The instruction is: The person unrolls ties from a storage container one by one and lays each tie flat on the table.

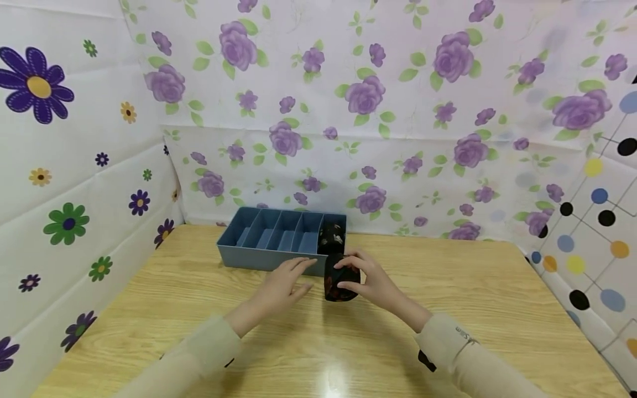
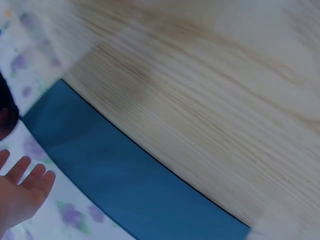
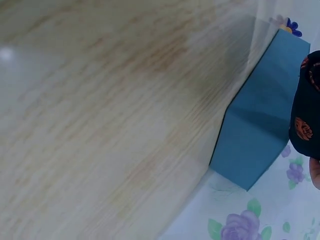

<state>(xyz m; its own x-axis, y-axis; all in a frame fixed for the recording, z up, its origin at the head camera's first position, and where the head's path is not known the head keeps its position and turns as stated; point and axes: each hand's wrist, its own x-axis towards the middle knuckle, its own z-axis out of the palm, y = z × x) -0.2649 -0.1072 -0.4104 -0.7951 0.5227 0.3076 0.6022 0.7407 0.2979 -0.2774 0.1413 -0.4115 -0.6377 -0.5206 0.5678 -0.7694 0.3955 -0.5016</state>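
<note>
In the head view my right hand (image 1: 370,279) grips a rolled black cloth (image 1: 334,287) with an orange flower print, in front of the box's right end. The right wrist view shows the same rolled cloth (image 3: 306,112) at its right edge, with a fingertip below it. My left hand (image 1: 285,284) hovers just left of the roll, fingers extended and holding nothing. A blue-grey divided box (image 1: 269,260) stands behind both hands. Its rightmost compartment contains another black patterned cloth roll (image 1: 332,235). What this roll's lower part rests on is hidden.
The other compartments of the box show bare blue walls and floors. The wooden table (image 1: 448,293) stretches out to both sides and toward me. Behind it hangs a floral cloth backdrop (image 1: 318,110), with patterned side sheets at left and right.
</note>
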